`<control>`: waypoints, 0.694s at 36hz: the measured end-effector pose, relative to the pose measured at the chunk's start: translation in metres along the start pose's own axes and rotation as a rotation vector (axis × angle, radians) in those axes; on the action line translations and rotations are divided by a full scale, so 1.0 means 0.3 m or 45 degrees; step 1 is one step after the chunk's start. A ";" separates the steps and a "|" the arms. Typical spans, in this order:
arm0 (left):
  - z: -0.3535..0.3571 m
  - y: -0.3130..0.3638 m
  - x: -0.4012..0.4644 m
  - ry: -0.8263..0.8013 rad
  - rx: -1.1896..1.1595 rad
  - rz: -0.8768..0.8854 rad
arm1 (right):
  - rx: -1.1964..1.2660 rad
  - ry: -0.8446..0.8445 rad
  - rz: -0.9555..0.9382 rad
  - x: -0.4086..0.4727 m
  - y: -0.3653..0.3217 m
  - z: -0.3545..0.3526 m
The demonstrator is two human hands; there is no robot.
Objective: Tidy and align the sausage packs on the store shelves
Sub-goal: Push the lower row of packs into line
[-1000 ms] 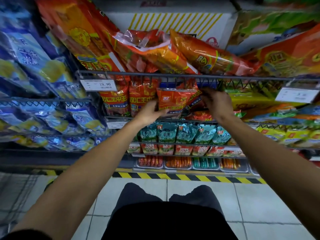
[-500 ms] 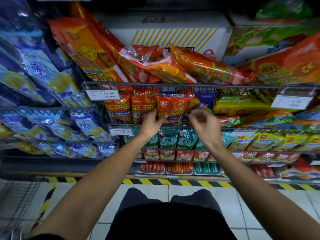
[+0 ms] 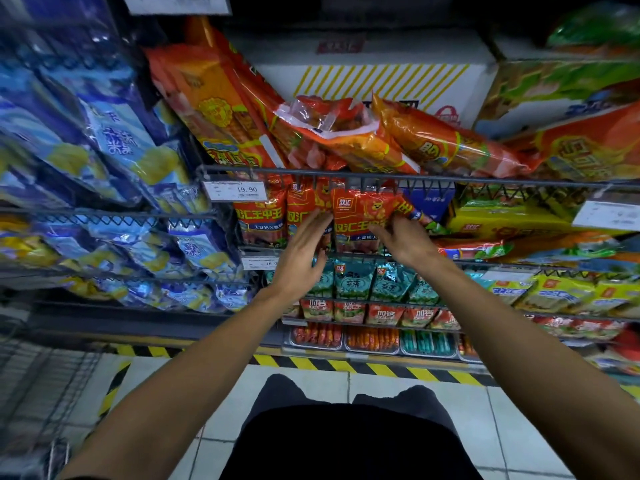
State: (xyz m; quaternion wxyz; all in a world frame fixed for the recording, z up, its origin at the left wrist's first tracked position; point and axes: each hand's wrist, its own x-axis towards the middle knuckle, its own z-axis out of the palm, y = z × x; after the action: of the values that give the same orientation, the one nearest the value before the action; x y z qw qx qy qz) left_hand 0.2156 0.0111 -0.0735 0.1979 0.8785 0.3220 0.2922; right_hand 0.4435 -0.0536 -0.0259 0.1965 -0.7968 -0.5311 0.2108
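While both hands work at the middle shelf, each grip differs: the left hand (image 3: 300, 252) has its fingers straight and spread, laid flat against the left edge of the red sausage pack (image 3: 362, 216), and the right hand (image 3: 403, 239) curls its fingers over the pack's right edge, seemingly pinching it, though the fingertips are partly hidden behind the wrapper. The pack stands upright between the two hands, its long axis vertical, its top just under the wire rail (image 3: 450, 180) of the shelf above. It lies straight ahead of both palms and slightly above them; the hands are about equally near, one on each side.

The likely next move is squaring this pack against its neighbours. Two matching red packs (image 3: 258, 220) stand just to its left, touching side by side, so the left hand sits in the seam where the pack must close up. To the right a slanted pack (image 3: 414, 211) leans behind the right hand and may crowd the slot. A price tag (image 3: 235, 191) hangs on the rail above the left packs.

Overhead, long orange packs (image 3: 446, 143) lie heaped across the upper shelf, some jutting over the rail, with a white carton (image 3: 381, 77) behind. Below stand teal packets (image 3: 353, 280), and blue bags (image 3: 121, 143) fill the left rack.
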 end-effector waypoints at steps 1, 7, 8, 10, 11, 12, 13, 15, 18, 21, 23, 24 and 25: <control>0.002 -0.007 -0.008 -0.047 0.009 0.016 | 0.008 0.006 0.013 -0.002 -0.006 0.002; 0.031 -0.003 -0.028 -0.168 0.222 0.098 | 0.012 0.096 0.108 -0.017 -0.011 0.031; 0.033 -0.008 -0.029 -0.181 0.283 0.117 | 0.028 0.120 0.111 -0.019 -0.014 0.039; 0.033 -0.021 -0.029 -0.196 0.414 0.133 | 0.030 0.139 0.117 -0.023 -0.018 0.045; 0.033 -0.027 -0.030 -0.204 0.483 0.130 | 0.012 0.137 0.117 -0.023 -0.017 0.045; 0.033 -0.030 -0.031 -0.210 0.536 0.124 | -0.005 0.134 0.110 -0.020 -0.012 0.043; 0.033 -0.031 -0.033 -0.209 0.564 0.121 | -0.014 0.137 0.101 -0.018 -0.010 0.041; 0.033 -0.026 -0.033 -0.203 0.582 0.096 | -0.013 0.160 0.072 -0.014 -0.011 0.039; 0.035 -0.016 -0.034 -0.205 0.582 0.021 | -0.031 0.150 0.044 -0.012 -0.028 0.043; 0.038 -0.018 -0.036 -0.222 0.612 0.010 | -0.077 0.118 0.073 -0.006 -0.043 0.046; 0.039 -0.019 -0.036 -0.223 0.630 0.005 | -0.131 0.095 0.095 -0.004 -0.054 0.044; 0.039 -0.017 -0.037 -0.223 0.641 -0.005 | -0.157 0.085 0.105 -0.005 -0.059 0.045; 0.041 -0.011 -0.035 -0.225 0.645 -0.015 | -0.175 0.080 0.108 -0.007 -0.062 0.042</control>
State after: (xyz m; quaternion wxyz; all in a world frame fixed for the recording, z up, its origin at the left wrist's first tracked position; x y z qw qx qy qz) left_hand 0.2154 0.0044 -0.0885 0.0006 0.9202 0.3716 0.1232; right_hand 0.4218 -0.0479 -0.0261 0.1489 -0.8364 -0.5035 0.1571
